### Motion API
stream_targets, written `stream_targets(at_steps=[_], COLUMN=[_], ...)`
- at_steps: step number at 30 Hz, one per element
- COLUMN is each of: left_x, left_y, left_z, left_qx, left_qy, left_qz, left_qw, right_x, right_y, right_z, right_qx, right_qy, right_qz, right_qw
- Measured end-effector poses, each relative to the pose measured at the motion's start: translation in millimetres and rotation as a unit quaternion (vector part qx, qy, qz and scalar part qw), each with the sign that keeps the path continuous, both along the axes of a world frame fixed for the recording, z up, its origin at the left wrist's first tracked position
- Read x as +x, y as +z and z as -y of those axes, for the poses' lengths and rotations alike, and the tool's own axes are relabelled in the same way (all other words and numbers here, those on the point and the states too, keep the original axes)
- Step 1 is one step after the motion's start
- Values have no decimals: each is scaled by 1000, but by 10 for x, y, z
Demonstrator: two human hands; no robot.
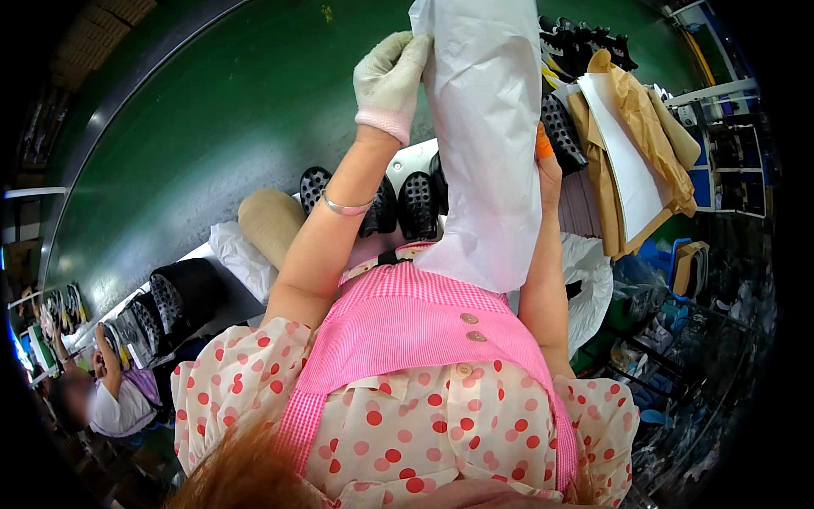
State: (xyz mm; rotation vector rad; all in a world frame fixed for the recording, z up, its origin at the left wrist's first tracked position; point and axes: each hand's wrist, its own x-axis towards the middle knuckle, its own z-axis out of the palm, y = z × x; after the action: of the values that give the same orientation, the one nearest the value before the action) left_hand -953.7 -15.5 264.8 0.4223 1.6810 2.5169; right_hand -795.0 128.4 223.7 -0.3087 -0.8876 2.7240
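A long, crinkled sheet of white tissue paper hangs upright in front of me, its lower end against my pink apron. My left hand, in a pale knit glove with a pink cuff, is closed in a pinch on the paper's upper left edge. At the sheet's right edge is my right hand, bare but for an orange cover on one finger. The paper hides most of its fingers. Right beside that hand stands a black shoe with a studded sole. More black shoes stand behind my left forearm.
Brown and white paper sheets lie stacked at the right. The green work surface stretches ahead. A beige rounded form and crumpled white paper sit at the left. Another person works at the lower left. Racks stand far right.
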Motion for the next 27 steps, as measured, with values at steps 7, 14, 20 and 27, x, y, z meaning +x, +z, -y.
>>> stream_targets(at_steps=[7, 14, 20, 27], left_x=[-77, 113, 301, 177], left_y=[-106, -53, -58, -104], left_z=[-41, 63, -96, 100], left_qx=[-19, -192, -67, 74], left_qy=[49, 107, -119, -295], left_qz=[-18, -169, 50, 274], left_qw=[998, 961, 989, 912], right_x=[-68, -170, -290, -270], right_y=[84, 164, 225, 193], right_z=[64, 142, 337, 399], right_qx=[-26, 7, 139, 142], right_qy=[11, -76, -122, -86], right_qz=[25, 43, 28, 21], right_qw=[999, 996, 982, 986])
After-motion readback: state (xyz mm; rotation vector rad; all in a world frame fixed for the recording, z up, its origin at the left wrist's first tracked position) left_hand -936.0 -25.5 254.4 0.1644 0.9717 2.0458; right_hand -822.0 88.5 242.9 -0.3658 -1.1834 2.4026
